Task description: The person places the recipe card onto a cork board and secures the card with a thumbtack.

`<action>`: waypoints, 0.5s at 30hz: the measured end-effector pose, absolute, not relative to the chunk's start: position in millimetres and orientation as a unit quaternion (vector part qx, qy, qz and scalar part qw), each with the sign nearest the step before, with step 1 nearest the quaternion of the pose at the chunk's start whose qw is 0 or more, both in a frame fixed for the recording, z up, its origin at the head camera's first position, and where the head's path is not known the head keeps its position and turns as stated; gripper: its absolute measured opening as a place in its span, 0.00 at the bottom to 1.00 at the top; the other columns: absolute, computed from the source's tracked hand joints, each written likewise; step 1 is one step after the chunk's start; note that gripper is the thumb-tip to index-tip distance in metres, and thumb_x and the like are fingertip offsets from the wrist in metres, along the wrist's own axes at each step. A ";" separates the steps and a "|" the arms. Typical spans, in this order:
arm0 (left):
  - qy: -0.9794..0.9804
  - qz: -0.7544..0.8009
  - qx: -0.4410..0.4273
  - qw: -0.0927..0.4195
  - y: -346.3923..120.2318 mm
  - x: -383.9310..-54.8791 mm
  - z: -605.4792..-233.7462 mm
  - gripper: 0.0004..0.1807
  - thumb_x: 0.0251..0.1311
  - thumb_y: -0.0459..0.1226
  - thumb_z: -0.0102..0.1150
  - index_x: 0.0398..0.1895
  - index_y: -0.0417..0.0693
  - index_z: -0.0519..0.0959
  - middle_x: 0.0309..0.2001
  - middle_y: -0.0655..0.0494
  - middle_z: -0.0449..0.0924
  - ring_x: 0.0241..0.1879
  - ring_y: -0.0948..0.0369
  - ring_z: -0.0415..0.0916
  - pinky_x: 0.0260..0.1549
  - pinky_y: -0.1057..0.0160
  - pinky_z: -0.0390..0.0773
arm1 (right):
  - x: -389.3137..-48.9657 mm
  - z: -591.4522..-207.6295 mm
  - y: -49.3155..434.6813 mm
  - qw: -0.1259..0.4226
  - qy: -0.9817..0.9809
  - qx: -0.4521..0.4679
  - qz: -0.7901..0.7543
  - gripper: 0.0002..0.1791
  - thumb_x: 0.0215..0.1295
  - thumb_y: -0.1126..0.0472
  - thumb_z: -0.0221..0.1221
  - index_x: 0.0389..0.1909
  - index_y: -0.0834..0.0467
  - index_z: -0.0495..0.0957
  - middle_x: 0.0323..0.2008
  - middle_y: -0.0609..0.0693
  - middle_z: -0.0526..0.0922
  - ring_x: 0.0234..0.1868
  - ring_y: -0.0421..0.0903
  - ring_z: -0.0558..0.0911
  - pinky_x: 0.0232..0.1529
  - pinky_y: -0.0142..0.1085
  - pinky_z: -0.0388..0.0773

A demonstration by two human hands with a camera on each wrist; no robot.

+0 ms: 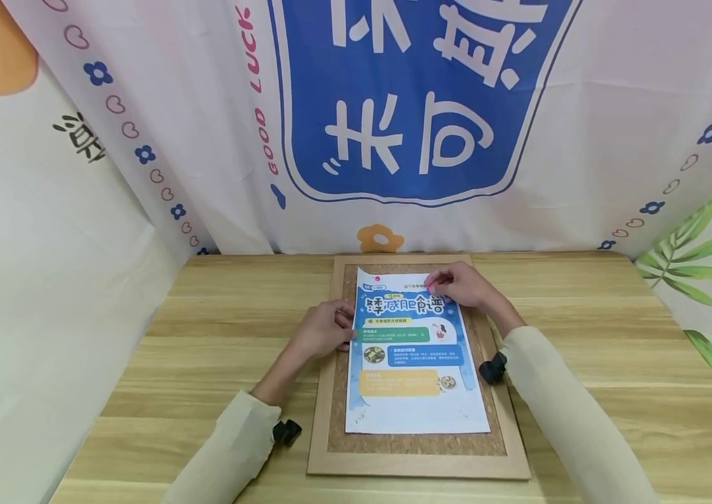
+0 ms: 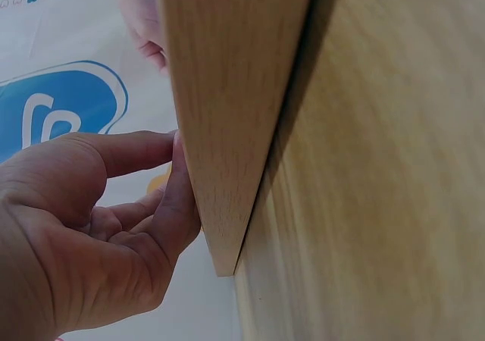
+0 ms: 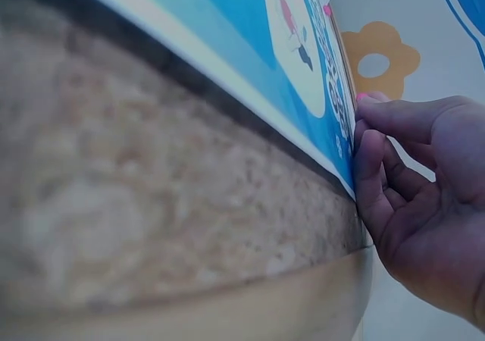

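A printed paper poster (image 1: 419, 413) in blue and white lies on a wood-framed cork board (image 1: 419, 444). At its upper right corner my right hand (image 1: 461, 283) pinches a small pink push pin (image 3: 362, 97) between thumb and fingers. My left hand (image 1: 323, 327) rests at the poster's left edge, fingers loosely bent with the tips at the paper. From the left wrist, the hand (image 2: 114, 227) reaches over the board's frame (image 2: 227, 129), which partly hides the fingertips. A second pink pin (image 3: 327, 10) sits near the poster's top left.
The board lies on a wood-grain table (image 1: 223, 336), its top side near the table's far edge. Behind hangs a printed cloth (image 1: 217, 140) with a blue panel. Each sleeve has a small black device (image 1: 286, 432) at the wrist.
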State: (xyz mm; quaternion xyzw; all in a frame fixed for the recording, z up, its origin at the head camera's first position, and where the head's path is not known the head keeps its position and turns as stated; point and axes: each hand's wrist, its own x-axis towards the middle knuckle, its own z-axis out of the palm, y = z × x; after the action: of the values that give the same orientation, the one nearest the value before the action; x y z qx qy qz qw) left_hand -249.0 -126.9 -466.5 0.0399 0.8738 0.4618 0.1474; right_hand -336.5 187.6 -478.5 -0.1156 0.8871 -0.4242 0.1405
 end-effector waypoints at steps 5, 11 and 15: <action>0.877 0.457 0.042 0.143 -126.7 -247.6 -467.3 0.17 0.65 0.24 0.68 0.57 0.35 0.81 0.39 0.43 0.86 0.29 0.57 0.86 0.27 0.64 0.90 | -340.4 -480.7 185.0 0.136 0.889 -0.112 -0.422 0.10 0.78 0.64 0.61 0.52 0.59 0.87 0.45 0.57 0.86 0.40 0.49 0.80 0.40 0.33 0.80; 0.875 0.459 0.037 0.146 -126.8 -247.1 -465.9 0.18 0.66 0.25 0.67 0.58 0.35 0.81 0.40 0.43 0.86 0.30 0.57 0.86 0.28 0.64 0.90 | -344.0 -481.6 180.8 0.129 0.894 -0.096 -0.418 0.10 0.78 0.63 0.61 0.53 0.57 0.87 0.46 0.56 0.86 0.44 0.51 0.80 0.44 0.35 0.80; 0.873 0.462 0.037 0.148 -126.9 -247.7 -465.9 0.18 0.66 0.25 0.68 0.58 0.34 0.80 0.40 0.43 0.86 0.30 0.57 0.86 0.28 0.64 0.90 | -345.6 -480.6 179.4 0.128 0.895 -0.085 -0.419 0.10 0.78 0.62 0.61 0.53 0.56 0.86 0.47 0.55 0.85 0.46 0.52 0.80 0.46 0.36 0.80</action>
State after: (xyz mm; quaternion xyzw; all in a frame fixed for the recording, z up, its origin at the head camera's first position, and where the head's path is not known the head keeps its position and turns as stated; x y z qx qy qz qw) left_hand -247.7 -126.9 -465.9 0.0375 0.8734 0.4623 0.1482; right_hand -345.6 179.4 -480.6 -0.0853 0.8951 -0.4186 0.1277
